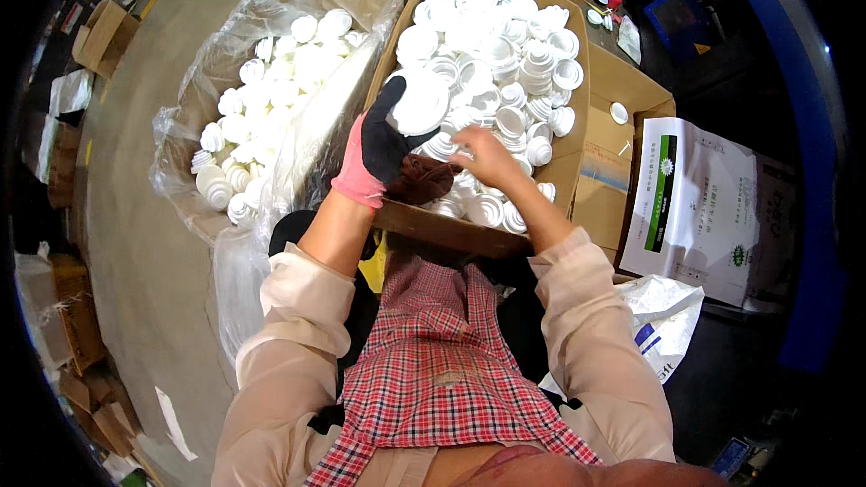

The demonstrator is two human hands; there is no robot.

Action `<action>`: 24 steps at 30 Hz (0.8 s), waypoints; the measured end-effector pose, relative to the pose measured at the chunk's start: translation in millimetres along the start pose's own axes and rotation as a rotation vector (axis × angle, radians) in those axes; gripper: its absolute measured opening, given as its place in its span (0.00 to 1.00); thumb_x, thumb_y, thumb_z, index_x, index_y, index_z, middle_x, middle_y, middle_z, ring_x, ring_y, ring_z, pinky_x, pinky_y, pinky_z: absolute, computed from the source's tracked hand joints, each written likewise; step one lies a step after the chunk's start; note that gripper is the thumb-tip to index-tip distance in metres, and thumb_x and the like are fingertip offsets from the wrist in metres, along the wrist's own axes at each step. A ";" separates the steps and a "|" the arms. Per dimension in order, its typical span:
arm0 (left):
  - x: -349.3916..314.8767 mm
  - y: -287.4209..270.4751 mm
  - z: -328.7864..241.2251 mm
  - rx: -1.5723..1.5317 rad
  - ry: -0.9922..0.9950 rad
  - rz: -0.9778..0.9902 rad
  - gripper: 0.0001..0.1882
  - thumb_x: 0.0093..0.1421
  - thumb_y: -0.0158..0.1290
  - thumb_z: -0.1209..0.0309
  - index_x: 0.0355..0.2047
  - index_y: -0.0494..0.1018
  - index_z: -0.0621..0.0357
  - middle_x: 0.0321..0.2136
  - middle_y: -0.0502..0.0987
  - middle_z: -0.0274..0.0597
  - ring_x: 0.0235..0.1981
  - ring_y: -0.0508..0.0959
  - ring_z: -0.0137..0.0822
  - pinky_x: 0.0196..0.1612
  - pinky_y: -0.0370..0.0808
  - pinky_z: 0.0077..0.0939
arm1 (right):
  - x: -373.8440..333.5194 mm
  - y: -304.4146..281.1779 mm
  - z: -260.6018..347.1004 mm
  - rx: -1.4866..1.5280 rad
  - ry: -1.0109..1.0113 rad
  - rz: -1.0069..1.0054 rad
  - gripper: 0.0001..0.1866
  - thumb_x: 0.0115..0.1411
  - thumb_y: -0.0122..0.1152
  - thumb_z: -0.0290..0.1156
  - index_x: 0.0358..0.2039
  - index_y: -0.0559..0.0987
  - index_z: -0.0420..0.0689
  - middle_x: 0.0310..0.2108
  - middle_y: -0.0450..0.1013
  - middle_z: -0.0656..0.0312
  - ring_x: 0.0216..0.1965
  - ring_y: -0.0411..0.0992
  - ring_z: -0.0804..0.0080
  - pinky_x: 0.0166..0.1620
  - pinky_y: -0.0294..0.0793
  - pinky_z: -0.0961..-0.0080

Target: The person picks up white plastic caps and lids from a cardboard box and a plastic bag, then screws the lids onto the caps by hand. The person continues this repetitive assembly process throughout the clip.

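My left hand [377, 146], in a pink and black glove, holds a round white plastic lid [420, 101] over the near left corner of an open cardboard box [580, 99]. The lid's broad flat face is turned up. My bare right hand [492, 159] is just right of it, fingers curled and pointing left. Whatever lies between those fingertips, I cannot make out. A crumpled dark brown cloth [422, 180] sits between my hands at the box's near edge. Many white stepped, ringed plastic pieces [505, 54] are heaped in the box beneath both hands.
To the left stands a carton lined with clear plastic film [311, 117], piled with similar white pieces [284, 81]. At the right are a cardboard flap [606, 149] and a white printed carton [708, 216]. A white plastic bag [663, 316] lies near my right elbow.
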State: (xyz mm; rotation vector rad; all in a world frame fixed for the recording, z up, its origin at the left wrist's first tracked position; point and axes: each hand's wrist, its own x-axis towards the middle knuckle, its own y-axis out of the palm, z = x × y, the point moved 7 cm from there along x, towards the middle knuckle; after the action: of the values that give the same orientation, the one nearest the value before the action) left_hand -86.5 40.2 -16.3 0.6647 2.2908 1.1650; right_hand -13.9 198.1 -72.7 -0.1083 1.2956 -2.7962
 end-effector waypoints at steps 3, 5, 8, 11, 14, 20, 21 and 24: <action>0.8 -0.2 -6.1 -0.083 -0.046 -0.029 0.22 0.64 0.51 0.60 0.54 0.69 0.59 0.50 0.75 0.44 0.51 0.75 0.41 0.53 0.74 0.46 | 0.1 78.4 -4.7 -0.259 -0.018 0.171 0.18 0.56 0.61 0.34 0.45 0.75 0.39 0.46 0.71 0.48 0.49 0.68 0.46 0.50 0.70 0.58; -6.1 6.0 -15.1 -0.007 0.047 0.018 0.23 0.63 0.52 0.58 0.54 0.69 0.57 0.51 0.75 0.44 0.51 0.75 0.42 0.53 0.73 0.47 | -4.8 124.9 -25.7 -0.188 -0.142 0.110 0.18 0.59 0.56 0.35 0.47 0.72 0.39 0.46 0.71 0.46 0.49 0.68 0.45 0.50 0.70 0.57; -4.4 -0.9 -13.8 -0.110 -0.019 0.008 0.23 0.63 0.52 0.59 0.55 0.69 0.58 0.50 0.75 0.44 0.51 0.75 0.42 0.53 0.74 0.48 | -1.8 155.2 -51.2 -0.030 0.042 0.114 0.19 0.62 0.50 0.36 0.51 0.70 0.42 0.46 0.71 0.44 0.48 0.69 0.44 0.50 0.70 0.57; -3.0 -2.2 -13.3 -0.056 -0.003 -0.018 0.22 0.64 0.52 0.61 0.54 0.69 0.59 0.49 0.75 0.44 0.51 0.76 0.41 0.52 0.75 0.46 | 4.6 154.6 -76.2 -0.017 0.212 0.107 0.17 0.51 0.61 0.27 0.44 0.76 0.43 0.40 0.70 0.45 0.44 0.70 0.46 0.44 0.71 0.58; -8.0 -4.0 -22.7 -0.003 0.018 -0.077 0.21 0.62 0.55 0.64 0.52 0.70 0.61 0.47 0.77 0.43 0.48 0.77 0.37 0.51 0.76 0.36 | 17.6 111.5 -64.3 0.123 0.234 0.081 0.05 0.49 0.61 0.28 0.27 0.79 0.40 0.33 0.73 0.49 0.35 0.74 0.57 0.40 0.72 0.65; -15.6 -0.6 -30.1 0.209 0.262 -0.109 0.19 0.61 0.56 0.64 0.49 0.72 0.61 0.41 0.78 0.40 0.42 0.78 0.35 0.44 0.76 0.30 | 17.2 -7.8 24.1 1.307 0.122 -0.334 0.13 0.56 0.58 0.26 0.42 0.68 0.43 0.40 0.66 0.66 0.44 0.64 0.76 0.50 0.63 0.79; -15.1 1.7 -23.7 0.239 0.254 -0.102 0.18 0.61 0.56 0.64 0.48 0.73 0.60 0.39 0.78 0.38 0.39 0.78 0.33 0.40 0.75 0.28 | 15.3 -15.5 38.5 1.133 0.094 -0.421 0.13 0.57 0.59 0.26 0.41 0.68 0.43 0.40 0.66 0.66 0.44 0.64 0.76 0.50 0.63 0.79; -16.3 10.7 -4.0 0.253 0.141 -0.094 0.17 0.61 0.57 0.64 0.46 0.74 0.59 0.34 0.77 0.32 0.32 0.77 0.25 0.30 0.72 0.22 | 5.0 -29.0 56.1 0.715 0.033 -0.635 0.12 0.57 0.60 0.23 0.41 0.69 0.41 0.40 0.67 0.67 0.43 0.65 0.78 0.51 0.64 0.80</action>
State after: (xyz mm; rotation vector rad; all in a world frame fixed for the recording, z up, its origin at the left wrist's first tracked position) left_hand -74.3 33.3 -2.1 0.5732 2.5869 0.9131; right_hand -14.6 173.8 -14.3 -0.5068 0.1905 -3.5980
